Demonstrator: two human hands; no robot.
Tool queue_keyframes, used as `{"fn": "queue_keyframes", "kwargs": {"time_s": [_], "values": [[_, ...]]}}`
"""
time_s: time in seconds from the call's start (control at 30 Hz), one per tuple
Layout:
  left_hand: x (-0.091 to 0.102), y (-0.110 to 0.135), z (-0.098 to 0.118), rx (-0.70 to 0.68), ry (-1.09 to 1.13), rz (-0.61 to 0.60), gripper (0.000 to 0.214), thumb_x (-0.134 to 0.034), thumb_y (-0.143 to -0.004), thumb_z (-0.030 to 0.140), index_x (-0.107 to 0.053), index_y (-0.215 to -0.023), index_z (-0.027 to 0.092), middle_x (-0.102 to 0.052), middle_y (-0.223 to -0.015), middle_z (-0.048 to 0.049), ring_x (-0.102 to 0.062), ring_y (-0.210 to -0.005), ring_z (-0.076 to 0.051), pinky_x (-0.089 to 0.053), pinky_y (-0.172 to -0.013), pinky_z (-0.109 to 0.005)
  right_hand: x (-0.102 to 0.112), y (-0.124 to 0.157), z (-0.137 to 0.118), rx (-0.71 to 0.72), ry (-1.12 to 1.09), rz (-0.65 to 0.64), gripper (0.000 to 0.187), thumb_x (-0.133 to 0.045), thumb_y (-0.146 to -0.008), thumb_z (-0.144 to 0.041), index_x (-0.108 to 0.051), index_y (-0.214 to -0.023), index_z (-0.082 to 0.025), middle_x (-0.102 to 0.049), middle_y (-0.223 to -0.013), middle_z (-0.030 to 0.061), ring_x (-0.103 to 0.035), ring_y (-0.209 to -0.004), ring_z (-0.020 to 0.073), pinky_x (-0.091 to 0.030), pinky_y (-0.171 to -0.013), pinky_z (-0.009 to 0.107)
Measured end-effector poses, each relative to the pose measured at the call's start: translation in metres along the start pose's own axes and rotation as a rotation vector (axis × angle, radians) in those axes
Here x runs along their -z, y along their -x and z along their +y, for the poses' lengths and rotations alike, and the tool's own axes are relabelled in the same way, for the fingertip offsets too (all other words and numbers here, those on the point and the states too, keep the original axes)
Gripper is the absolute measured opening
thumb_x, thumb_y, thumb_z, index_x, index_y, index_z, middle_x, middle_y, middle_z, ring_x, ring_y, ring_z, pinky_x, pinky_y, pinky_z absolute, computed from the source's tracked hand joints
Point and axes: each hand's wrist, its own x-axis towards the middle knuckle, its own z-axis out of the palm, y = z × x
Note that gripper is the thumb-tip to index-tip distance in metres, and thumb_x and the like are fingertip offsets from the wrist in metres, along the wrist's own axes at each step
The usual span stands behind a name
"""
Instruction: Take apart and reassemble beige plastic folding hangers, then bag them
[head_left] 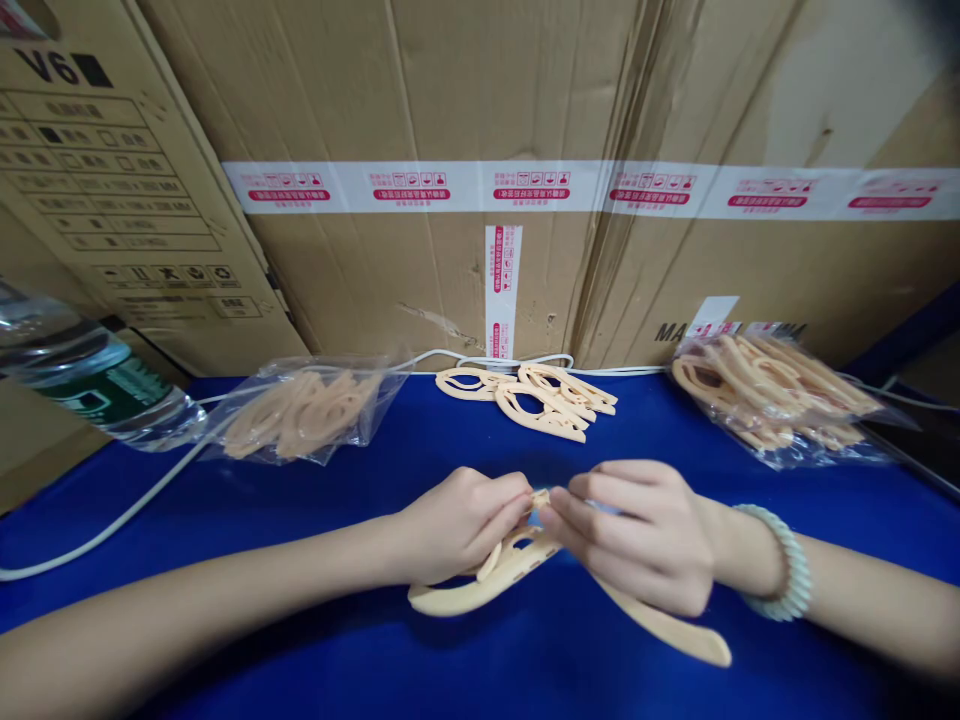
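Note:
Both my hands meet over the middle of the blue table [480,670]. My left hand [465,520] and my right hand [637,535] are closed in a pinch on one beige plastic piece [480,590], a curved strap-like part whose ends stick out below each hand. Their fingertips touch at its small top end. A pale green bead bracelet [787,565] sits on my right wrist. Behind my hands lies a loose pile of the same beige pieces [540,398].
A clear bag of beige pieces [304,412] lies at the back left, another bag [772,395] at the back right. A plastic water bottle [90,375] lies at the far left. A white cable [112,520] crosses the table. Large cardboard boxes [480,120] close off the back.

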Motion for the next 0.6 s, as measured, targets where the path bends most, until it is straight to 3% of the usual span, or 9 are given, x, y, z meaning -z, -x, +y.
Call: {"fn": "queue_keyframes", "kwargs": {"time_s": [0.13,0.17,0.23,0.33,0.43,0.53,0.6], "values": [[0.004,-0.005,-0.005,0.221,0.678,0.019,0.040,-0.038,-0.097,0.051,-0.056,-0.088,0.017,-0.059,-0.067,-0.0005,-0.058,-0.055,-0.013,-0.045,-0.054,-0.024,0.034,-0.006,0.016,-0.461,-0.033,0.065,0.026,-0.046,-0.094,-0.020,-0.071,-0.091,-0.025,-0.070,-0.093,0.0080,-0.067,-0.082,0.0190,-0.052,-0.067,0.031],[0.005,-0.007,-0.007,0.239,0.822,0.021,0.040,-0.045,-0.094,0.054,-0.058,-0.091,0.016,-0.062,-0.072,-0.0028,-0.062,-0.061,-0.015,-0.049,-0.059,-0.026,0.041,-0.003,0.024,-0.557,-0.035,0.036,0.023,-0.051,-0.092,-0.021,-0.072,-0.085,-0.024,-0.070,-0.090,0.0080,-0.067,-0.079,0.0190,-0.052,-0.067,0.031],[0.007,-0.011,-0.012,0.247,1.010,0.060,0.039,-0.063,-0.084,0.051,-0.064,-0.095,0.013,-0.065,-0.085,-0.0072,-0.065,-0.074,-0.019,-0.052,-0.070,-0.030,0.051,0.008,0.040,-0.695,-0.156,-0.156,0.013,-0.064,-0.082,-0.022,-0.070,-0.071,-0.023,-0.069,-0.072,0.0040,-0.066,-0.065,0.0179,-0.052,-0.058,0.029],[0.010,-0.015,-0.016,0.309,1.168,0.148,0.029,-0.070,-0.081,0.038,-0.069,-0.097,0.014,-0.065,-0.094,-0.0085,-0.065,-0.080,-0.019,-0.053,-0.073,-0.031,0.053,0.027,0.060,-0.988,-0.445,-0.451,0.014,-0.072,-0.067,-0.017,-0.060,-0.065,-0.022,-0.059,-0.050,-0.0035,-0.058,-0.041,0.0144,-0.039,-0.035,0.022],[0.012,-0.016,-0.018,0.370,1.266,0.192,0.021,-0.066,-0.086,0.030,-0.070,-0.100,0.015,-0.067,-0.094,-0.0076,-0.065,-0.080,-0.017,-0.053,-0.073,-0.029,0.050,0.036,0.068,-1.272,-0.688,-0.576,0.029,-0.067,-0.062,-0.009,-0.056,-0.085,-0.022,-0.060,-0.051,-0.0070,-0.059,-0.037,0.0138,-0.041,-0.032,0.020],[0.012,-0.015,-0.020,0.380,1.303,0.201,0.020,-0.066,-0.087,0.029,-0.070,-0.102,0.016,-0.068,-0.092,-0.0064,-0.066,-0.080,-0.016,-0.053,-0.078,-0.029,0.048,0.037,0.066,-1.363,-0.768,-0.638,0.055,-0.065,-0.062,-0.006,-0.050,-0.114,-0.019,-0.063,-0.049,-0.0075,-0.058,-0.034,0.0141,-0.044,-0.032,0.019],[0.012,-0.015,-0.023,0.382,1.310,0.203,0.020,-0.065,-0.088,0.028,-0.071,-0.104,0.017,-0.069,-0.092,-0.0060,-0.067,-0.080,-0.015,-0.053,-0.078,-0.028,0.048,0.040,0.064,-1.330,-0.779,-0.670,0.056,-0.065,-0.066,-0.008,-0.048,-0.118,-0.016,-0.063,-0.047,-0.0068,-0.056,-0.031,0.0140,-0.040,-0.029,0.018]]}}
